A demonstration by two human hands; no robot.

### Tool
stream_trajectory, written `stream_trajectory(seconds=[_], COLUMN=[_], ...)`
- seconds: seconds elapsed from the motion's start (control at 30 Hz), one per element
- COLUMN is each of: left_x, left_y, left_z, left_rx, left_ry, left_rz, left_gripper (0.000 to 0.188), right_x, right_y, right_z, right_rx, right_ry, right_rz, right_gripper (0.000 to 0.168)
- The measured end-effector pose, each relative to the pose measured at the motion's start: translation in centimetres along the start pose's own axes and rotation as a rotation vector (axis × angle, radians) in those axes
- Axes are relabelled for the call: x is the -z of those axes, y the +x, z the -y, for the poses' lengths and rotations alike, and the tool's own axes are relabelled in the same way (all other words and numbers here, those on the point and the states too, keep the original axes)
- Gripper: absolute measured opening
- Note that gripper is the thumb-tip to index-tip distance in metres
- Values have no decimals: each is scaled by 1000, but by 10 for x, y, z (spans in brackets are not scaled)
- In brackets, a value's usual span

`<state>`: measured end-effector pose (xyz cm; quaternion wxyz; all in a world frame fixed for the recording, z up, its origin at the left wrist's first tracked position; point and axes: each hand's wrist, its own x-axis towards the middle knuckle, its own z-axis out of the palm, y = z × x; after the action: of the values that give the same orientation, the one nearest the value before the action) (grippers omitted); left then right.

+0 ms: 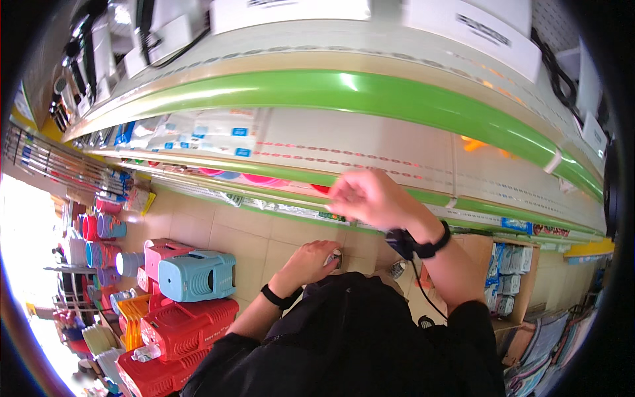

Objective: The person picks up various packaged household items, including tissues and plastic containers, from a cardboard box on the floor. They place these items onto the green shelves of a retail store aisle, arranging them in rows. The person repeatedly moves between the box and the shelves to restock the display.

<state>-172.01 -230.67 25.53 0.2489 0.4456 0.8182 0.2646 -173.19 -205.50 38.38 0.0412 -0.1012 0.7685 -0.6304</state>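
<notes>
My right hand (364,198) is raised in front of the green front edge of a white metal shelf (347,129). It is blurred, with the fingers loosely curled, and I see nothing in it. Lower down and to the left, my left hand (315,258) hovers in front of my body, palm down and holding nothing, its thumb apart from the fingers. A black band with a small dark device (404,243) and a cable sits on my right wrist. White packets with blue labels (213,131) lie on the shelf left of my right hand.
An upper shelf with a green rail (307,89) carries white boxes (292,10) bearing writing. A blue plastic stool (196,278) and red ones (193,330) stand at the left. Right of me is an open cardboard carton (521,293) of packaged goods, beside folded textiles (545,342).
</notes>
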Motion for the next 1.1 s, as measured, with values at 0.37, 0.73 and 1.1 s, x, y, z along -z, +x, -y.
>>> stream_trajectory(seconds=[0.37, 0.73, 1.1], left_x=[33, 138, 43], left_y=[-98, -46, 59], left_z=[92, 84, -32], left_rx=[251, -271, -125], left_ry=[-178, -1598, -1649], left_rz=[-147, -164, 539], left_gripper=[44, 99, 71], right_x=[-73, -72, -37], right_y=[265, 91, -247], right_z=[-4, 18, 30], right_rx=[-399, 44, -179], right_ry=[-25, 446, 324], right_rz=[-231, -235, -192], right_gripper=[46, 30, 11])
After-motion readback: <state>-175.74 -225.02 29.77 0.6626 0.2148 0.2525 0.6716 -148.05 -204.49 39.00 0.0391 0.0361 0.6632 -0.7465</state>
